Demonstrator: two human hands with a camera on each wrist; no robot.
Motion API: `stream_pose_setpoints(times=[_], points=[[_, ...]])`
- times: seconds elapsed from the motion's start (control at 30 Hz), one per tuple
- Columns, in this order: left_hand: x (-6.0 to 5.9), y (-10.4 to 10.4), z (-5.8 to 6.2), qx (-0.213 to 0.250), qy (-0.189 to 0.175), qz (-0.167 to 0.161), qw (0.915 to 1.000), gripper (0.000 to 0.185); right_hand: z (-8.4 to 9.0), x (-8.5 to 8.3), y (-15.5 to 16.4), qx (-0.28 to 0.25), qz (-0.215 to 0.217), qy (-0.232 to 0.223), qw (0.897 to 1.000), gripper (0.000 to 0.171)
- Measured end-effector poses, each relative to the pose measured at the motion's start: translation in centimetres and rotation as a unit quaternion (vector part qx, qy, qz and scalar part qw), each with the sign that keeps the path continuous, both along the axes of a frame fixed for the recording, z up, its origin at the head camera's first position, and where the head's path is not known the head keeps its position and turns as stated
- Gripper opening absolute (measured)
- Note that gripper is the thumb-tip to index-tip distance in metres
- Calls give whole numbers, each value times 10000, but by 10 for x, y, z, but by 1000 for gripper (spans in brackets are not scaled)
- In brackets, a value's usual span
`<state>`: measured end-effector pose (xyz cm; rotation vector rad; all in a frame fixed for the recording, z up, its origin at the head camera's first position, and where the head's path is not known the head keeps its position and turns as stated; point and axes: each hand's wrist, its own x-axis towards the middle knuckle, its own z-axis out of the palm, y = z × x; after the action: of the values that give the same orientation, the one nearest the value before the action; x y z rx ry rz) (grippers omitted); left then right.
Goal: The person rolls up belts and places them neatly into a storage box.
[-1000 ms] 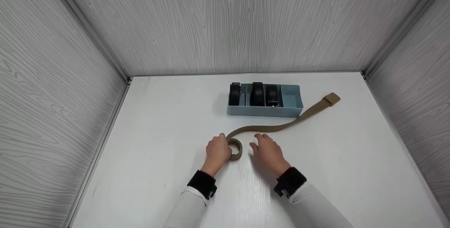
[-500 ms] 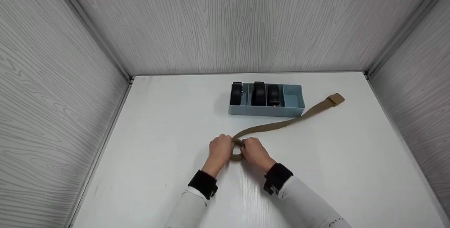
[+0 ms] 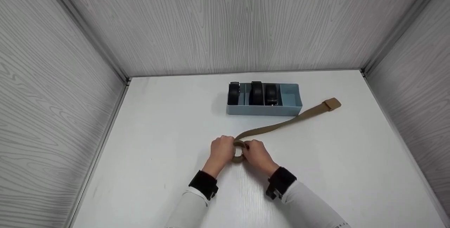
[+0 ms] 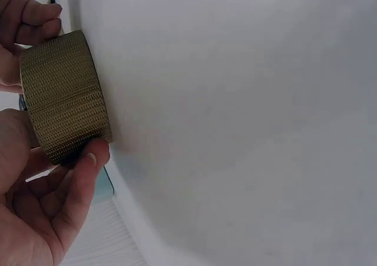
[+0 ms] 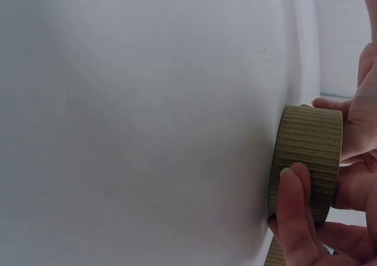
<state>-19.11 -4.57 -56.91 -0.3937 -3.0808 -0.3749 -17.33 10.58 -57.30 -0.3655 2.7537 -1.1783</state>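
Both hands have closed in around the coil since a second ago, when the right one was still off to the side. Now the left hand (image 3: 220, 149) and right hand (image 3: 256, 154) each have a grip on the rolled end of the tan belt (image 3: 239, 150), fingers curled round it, thumb of the left pressing its outer wrap in the wrist view (image 4: 88, 166). The coil stands on edge on the white tabletop (image 3: 158, 171), mid-front. Its loose tail runs back right to the buckle (image 3: 332, 103), passing the blue organizer box (image 3: 264, 109) with black rolled belts (image 3: 257, 93). Looks like mid-roll; I'd guess next is another turn, keeping the wraps snug.
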Motion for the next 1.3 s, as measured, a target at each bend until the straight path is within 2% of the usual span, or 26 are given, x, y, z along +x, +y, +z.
stream_pose_setpoints(times=[0.17, 0.27, 0.4, 0.53, 0.7, 0.8, 1.07, 1.3], points=[[0, -1, 2, -10, -161, -319, 9994, 13, -3, 1, 1, 237, 420, 401, 9980, 15], [0, -1, 1, -132, -16, -547, 9984, 16, -3, 3, 1, 374, 543, 518, 9965, 18], [2, 1, -1, -258, 264, -497, 9981, 13, -3, 7, 2, 336, 244, 355, 9985, 16], [4, 2, -1, -202, 299, -355, 9987, 11, -3, 9, 2, 298, -13, 347, 9990, 9], [3, 1, -2, -117, 312, -652, 9973, 13, -3, 8, 2, 301, 316, 601, 9972, 14], [3, 0, -2, -147, 266, -781, 9965, 15, -5, 7, 2, 339, 520, 599, 9963, 17], [5, 1, -3, -134, 217, -532, 9983, 10, -3, 12, 6, 123, 84, 111, 9998, 7], [3, 2, -2, -132, 42, -660, 9977, 10, -1, 11, 9, 395, 353, 437, 9976, 12]])
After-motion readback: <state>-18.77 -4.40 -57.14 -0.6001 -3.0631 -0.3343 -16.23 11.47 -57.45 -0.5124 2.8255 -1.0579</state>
